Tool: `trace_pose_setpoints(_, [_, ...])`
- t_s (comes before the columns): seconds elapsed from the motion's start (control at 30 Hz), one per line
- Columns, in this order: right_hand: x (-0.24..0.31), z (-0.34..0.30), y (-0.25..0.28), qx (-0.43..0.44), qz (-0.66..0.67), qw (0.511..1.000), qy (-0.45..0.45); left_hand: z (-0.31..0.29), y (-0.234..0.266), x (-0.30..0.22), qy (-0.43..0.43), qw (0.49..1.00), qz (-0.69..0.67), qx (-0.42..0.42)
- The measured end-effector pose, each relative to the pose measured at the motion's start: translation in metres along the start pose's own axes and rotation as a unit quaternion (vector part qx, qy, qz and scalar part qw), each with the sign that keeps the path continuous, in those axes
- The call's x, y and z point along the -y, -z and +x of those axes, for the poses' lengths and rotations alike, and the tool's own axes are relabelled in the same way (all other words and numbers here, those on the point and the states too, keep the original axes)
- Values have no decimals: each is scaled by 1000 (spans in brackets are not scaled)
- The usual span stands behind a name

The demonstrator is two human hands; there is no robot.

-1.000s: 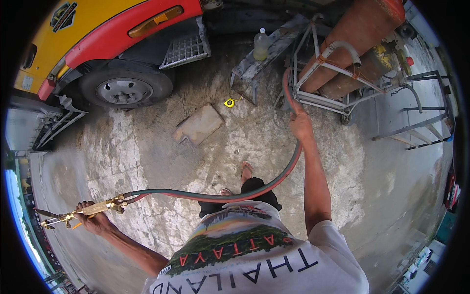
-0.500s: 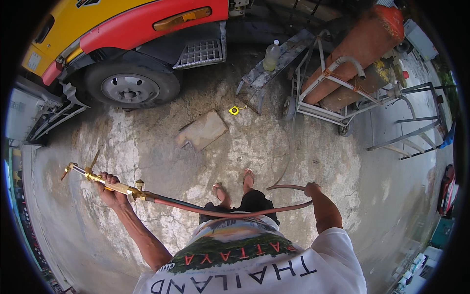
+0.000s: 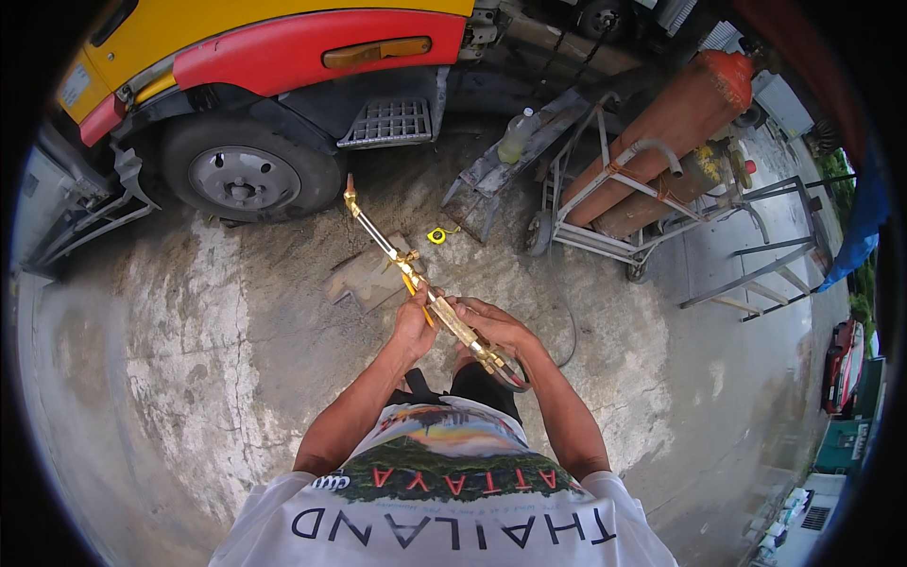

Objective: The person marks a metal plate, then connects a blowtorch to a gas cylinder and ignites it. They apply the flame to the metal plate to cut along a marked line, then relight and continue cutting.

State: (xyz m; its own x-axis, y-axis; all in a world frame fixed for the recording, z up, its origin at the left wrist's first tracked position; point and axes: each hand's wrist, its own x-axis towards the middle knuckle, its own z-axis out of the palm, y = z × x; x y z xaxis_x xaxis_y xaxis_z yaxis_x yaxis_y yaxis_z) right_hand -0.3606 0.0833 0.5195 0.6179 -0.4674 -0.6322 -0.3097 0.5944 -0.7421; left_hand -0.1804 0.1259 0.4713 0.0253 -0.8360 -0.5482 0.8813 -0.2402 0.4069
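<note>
A brass cutting torch [image 3: 453, 319] slants across in front of my body, its tip up and to the left. My left hand [image 3: 410, 328] is closed around its body from the left, beside the yellow lever. My right hand [image 3: 493, 324] meets the torch from the right, fingers curled against the handle near the left fingertips. The hose [image 3: 516, 376] curves from the torch's rear end under my right wrist. Beyond the torch, partly hidden behind it, lies a flat plate [image 3: 351, 283] on the concrete, with a yellow tape measure [image 3: 436, 235] near it.
A yellow and red truck with its front wheel [image 3: 244, 181] stands at the far left. A bench [image 3: 487, 177] carrying a plastic bottle [image 3: 517, 137] stands ahead. To the right are a cart with gas cylinders [image 3: 661, 132] and a metal frame [image 3: 756, 265].
My left hand has brought the torch from the far left to the front of my body, swinging its tip forward. My right hand has left the hose on the right and come to the torch.
</note>
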Motion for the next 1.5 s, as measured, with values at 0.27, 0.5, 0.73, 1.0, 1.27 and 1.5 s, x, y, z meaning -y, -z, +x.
trace_pose_setpoints(0.27, [9,27,67,-9,123,992,-38,55,-58,23,58,956,272,92])
trace_pose_setpoints(0.5, [1,62,178,-272,-113,956,6,170,-44,35,129,804,579,45])
trace_pose_setpoints(0.73, [-64,36,295,-353,-225,895,-157,399,32,76,-66,609,778,-140])
trace_pose_setpoints(1.0, [-94,12,332,-363,-111,848,-370,602,-14,109,-109,713,650,-238])
trace_pose_setpoints(1.27, [-87,10,338,-343,-74,842,-409,630,-66,101,-73,657,673,-331])
trace_pose_setpoints(1.5, [-60,32,340,-297,-65,884,-355,538,4,113,-78,723,653,-211])
